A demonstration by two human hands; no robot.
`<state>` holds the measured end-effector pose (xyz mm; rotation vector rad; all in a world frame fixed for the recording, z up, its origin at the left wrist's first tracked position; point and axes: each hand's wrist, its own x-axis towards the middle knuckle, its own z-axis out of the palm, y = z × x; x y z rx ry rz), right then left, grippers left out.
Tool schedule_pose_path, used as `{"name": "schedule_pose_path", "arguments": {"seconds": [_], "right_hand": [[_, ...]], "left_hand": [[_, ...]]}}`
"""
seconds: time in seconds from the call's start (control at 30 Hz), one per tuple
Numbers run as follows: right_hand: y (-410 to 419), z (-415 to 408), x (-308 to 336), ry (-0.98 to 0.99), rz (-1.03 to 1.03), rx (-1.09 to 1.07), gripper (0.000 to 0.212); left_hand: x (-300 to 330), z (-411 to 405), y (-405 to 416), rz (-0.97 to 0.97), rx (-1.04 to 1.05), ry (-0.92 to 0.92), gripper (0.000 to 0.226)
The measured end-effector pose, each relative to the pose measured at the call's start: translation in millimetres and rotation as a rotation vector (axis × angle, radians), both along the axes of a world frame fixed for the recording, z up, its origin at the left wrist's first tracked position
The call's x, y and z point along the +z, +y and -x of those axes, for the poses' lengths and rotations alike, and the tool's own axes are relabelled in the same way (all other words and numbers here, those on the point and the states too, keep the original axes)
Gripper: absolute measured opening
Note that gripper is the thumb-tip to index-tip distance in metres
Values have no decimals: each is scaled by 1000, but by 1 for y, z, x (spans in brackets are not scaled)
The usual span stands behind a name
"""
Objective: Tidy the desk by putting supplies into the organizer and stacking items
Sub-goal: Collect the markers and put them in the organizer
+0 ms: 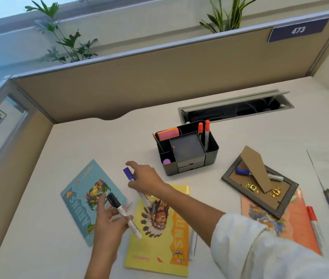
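A black desk organizer (211, 153) stands mid-desk with two red-capped markers (203, 130), pink sticky notes (168, 133) and a purple item (167, 162) in it. My right hand (146, 179) grips a purple-capped marker (128, 174) left of the organizer. My left hand (109, 220) holds a black-capped white marker (122, 211). Beneath my hands lie a teal notebook (81, 196) and a yellow notebook (159, 248).
A picture frame (288, 198) lies face down on an orange notebook (300, 224), with a blue marker (243, 171) and a grey marker (276, 177) on it. A red marker (313, 220) lies at the right. A cable tray (236, 107) is open behind the organizer.
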<state>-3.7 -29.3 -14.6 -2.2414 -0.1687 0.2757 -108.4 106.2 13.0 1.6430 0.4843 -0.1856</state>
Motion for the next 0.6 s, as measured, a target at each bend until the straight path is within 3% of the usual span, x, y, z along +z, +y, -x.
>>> {"name": "schedule_pose_path", "arguments": {"seconds": [0.1,0.3,0.47,0.6], "right_hand": [[-36,11,22,-42,-71,-31,60],[-136,20,57,-206,-149,-319,54],[-204,5,59,-442,-98,-615,50],[-233,-15,47,-502,-24,-684,49]], "left_hand": [[12,-18,-31,26,-45,-94,85],[39,-62,-115,-65,-215,-318,61],[49,-109,-190,-171,-303,-549,47],[47,-139,-231,-271,-402,-648,46]]}}
